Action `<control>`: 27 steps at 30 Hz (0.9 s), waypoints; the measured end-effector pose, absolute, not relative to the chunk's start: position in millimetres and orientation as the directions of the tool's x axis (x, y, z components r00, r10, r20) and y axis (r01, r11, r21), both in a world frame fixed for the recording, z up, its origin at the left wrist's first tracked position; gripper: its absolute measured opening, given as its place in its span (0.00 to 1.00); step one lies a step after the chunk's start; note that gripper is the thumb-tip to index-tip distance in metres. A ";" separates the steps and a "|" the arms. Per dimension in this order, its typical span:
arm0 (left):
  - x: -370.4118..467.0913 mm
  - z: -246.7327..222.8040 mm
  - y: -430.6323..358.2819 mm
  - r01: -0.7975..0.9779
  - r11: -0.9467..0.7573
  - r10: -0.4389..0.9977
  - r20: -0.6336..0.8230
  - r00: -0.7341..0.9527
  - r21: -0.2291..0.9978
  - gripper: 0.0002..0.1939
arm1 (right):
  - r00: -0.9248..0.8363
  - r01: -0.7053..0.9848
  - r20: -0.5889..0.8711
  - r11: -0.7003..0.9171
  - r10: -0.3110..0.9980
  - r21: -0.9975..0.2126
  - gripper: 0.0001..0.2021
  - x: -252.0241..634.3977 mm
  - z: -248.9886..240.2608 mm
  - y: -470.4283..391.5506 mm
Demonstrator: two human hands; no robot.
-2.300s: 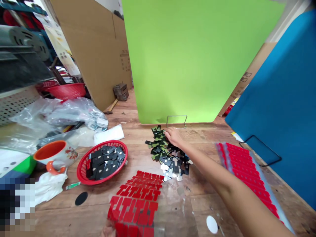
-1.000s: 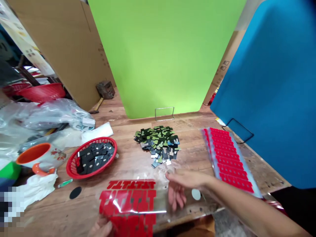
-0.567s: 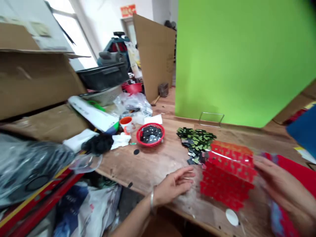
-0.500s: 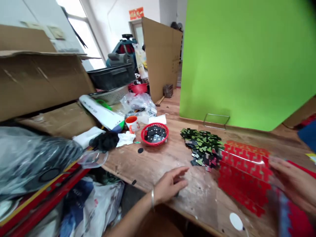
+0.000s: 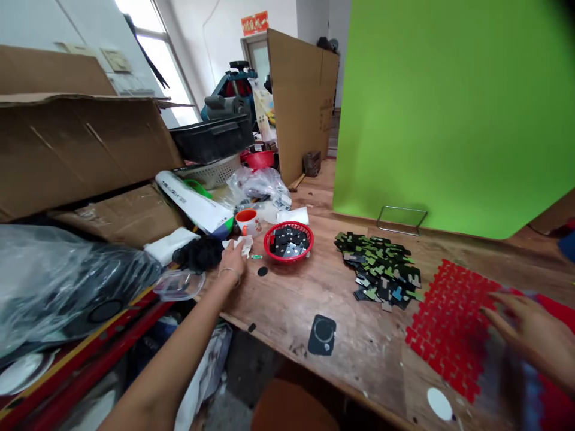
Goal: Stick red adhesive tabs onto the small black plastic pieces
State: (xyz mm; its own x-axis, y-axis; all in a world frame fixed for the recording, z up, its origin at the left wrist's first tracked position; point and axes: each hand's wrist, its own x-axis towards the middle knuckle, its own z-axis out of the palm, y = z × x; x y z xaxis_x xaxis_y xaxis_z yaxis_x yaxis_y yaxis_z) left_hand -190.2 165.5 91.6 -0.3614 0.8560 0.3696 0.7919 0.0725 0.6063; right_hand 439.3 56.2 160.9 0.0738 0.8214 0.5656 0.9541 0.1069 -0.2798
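Note:
My left hand (image 5: 232, 261) reaches to the left part of the table, its fingers on a crumpled white tissue (image 5: 245, 245) beside an orange and white mug (image 5: 250, 225). At the right, my right hand (image 5: 525, 323) is over a red sheet with cut-out shapes (image 5: 453, 317), thumb and fingers apart. A red basket (image 5: 288, 258) holds dark flat pieces. Right of it lies a heap of black and green pieces (image 5: 372, 263). A dark rounded card with a ring mark (image 5: 322, 335) lies near the front edge.
A clear plastic tray (image 5: 179, 284) and a black cloth bundle (image 5: 197, 254) are at the left. A wire stand (image 5: 402, 219) is before the green panel (image 5: 449, 108). A white disc (image 5: 439, 403) lies at the front right. Cardboard boxes (image 5: 76, 149) stand at left.
My left hand has moved left and away to the tissue, leaving the dark card in view. The red sheet now lies flat on the table, and my right hand's fingers have parted from its edge.

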 end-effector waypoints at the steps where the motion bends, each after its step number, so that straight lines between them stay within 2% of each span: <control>1: -191.3 89.6 167.8 0.793 0.091 0.857 0.358 -0.370 0.603 0.23 | 0.039 0.955 0.529 0.124 0.847 -0.268 0.19 428.4 163.4 54.0; 4: -193.0 88.4 167.1 0.787 0.109 0.853 0.350 -0.388 0.607 0.17 | 0.042 0.933 0.473 0.135 0.880 -0.333 0.17 391.7 169.6 42.4; 6: -192.9 92.6 160.4 0.781 0.087 0.840 0.376 -0.391 0.618 0.16 | -0.001 0.910 0.487 0.202 0.874 -0.361 0.15 362.8 172.6 30.4; 10: -182.5 107.1 134.7 0.750 -0.005 0.806 0.447 -0.388 0.661 0.19 | -0.294 0.796 0.495 0.496 0.818 -0.347 0.12 296.3 177.6 2.6; 12: -167.5 113.9 116.3 0.711 -0.047 0.808 0.445 -0.386 0.702 0.19 | -0.436 0.728 0.445 0.598 0.782 -0.337 0.11 263.3 178.4 -8.2; 14: -143.4 119.9 93.6 0.652 -0.095 0.848 0.404 -0.344 0.753 0.19 | -0.499 0.680 0.432 0.649 0.751 -0.342 0.12 233.2 176.1 -15.3; 16: -111.6 126.3 66.6 0.538 -0.164 0.922 0.323 -0.214 0.827 0.18 | -0.527 0.647 0.446 0.682 0.723 -0.341 0.19 206.1 170.6 -19.0; 17: -94.7 130.2 52.2 0.311 -0.183 0.975 0.212 -0.060 0.933 0.18 | -0.530 0.646 0.451 0.686 0.719 -0.336 0.23 193.5 167.2 -19.9; 18: -78.7 134.8 37.7 0.083 -0.138 0.985 0.129 0.110 0.987 0.19 | -0.538 0.636 0.460 0.698 0.706 -0.329 0.27 181.8 164.1 -20.4; 19: -64.9 140.2 23.9 -0.091 -0.063 0.964 0.084 0.252 0.994 0.19 | -0.556 0.614 0.470 0.720 0.685 -0.324 0.29 171.1 161.9 -20.8; 21: -47.9 153.4 0.1 -0.283 0.070 0.893 0.067 0.446 0.957 0.20 | -0.572 0.568 0.491 0.749 0.657 -0.341 0.29 153.8 162.1 -22.1; 24: -52.0 175.3 -19.8 -0.280 0.131 0.823 0.053 0.566 0.951 0.16 | -0.556 0.489 0.541 0.775 0.631 -0.401 0.26 143.2 176.6 -29.1; 26: -66.1 186.2 -22.1 -0.181 0.092 0.836 0.023 0.548 0.979 0.13 | -0.531 0.467 0.548 0.763 0.647 -0.447 0.23 148.3 190.8 -38.9; 27: -73.0 189.5 -20.7 -0.145 0.048 0.874 0.029 0.485 0.988 0.12 | -0.513 0.484 0.533 0.740 0.673 -0.468 0.21 154.4 196.9 -45.4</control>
